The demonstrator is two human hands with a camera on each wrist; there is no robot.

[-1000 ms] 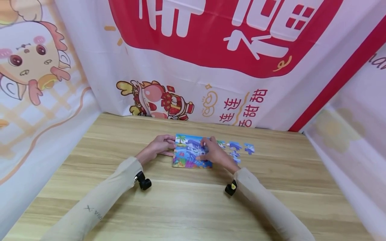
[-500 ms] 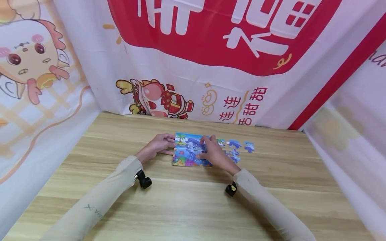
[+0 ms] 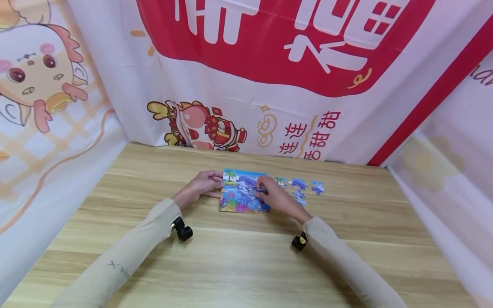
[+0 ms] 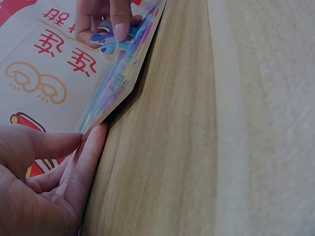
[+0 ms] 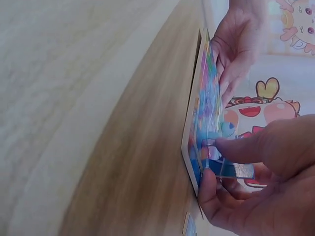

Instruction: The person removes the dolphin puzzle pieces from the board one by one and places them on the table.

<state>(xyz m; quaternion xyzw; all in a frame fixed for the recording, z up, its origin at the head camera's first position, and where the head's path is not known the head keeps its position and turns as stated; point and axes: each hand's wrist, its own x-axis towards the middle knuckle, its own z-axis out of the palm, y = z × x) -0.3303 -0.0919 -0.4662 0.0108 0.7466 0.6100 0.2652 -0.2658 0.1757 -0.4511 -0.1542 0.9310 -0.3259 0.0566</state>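
Note:
A bright jigsaw board (image 3: pixel 239 201) with dolphins, a palm tree and sea plants lies on the wooden table. At its left edge, my left hand (image 3: pixel 204 183) grips the board, thumb on top and fingers under the rim in the left wrist view. Over the board's right part, my right hand (image 3: pixel 278 197) pinches a blue jigsaw piece (image 5: pixel 238 170) between thumb and fingers. The piece stands tilted up from the picture, seen also as a blue knobbed shape (image 4: pixel 108 44) in the left wrist view. My right hand hides part of the board's right side.
Several loose jigsaw pieces (image 3: pixel 298 184) lie right of the board, one (image 3: pixel 317 187) farther out. A printed cloth (image 3: pixel 215 77) hangs behind the table (image 3: pixel 239 261), with cloth walls on both sides. Small black cameras (image 3: pixel 184 231) sit at the wrists.
My right thumb and fingers, spread over the board before, have drawn together round a piece, which is now tilted up. My left hand keeps its grip on the left edge.

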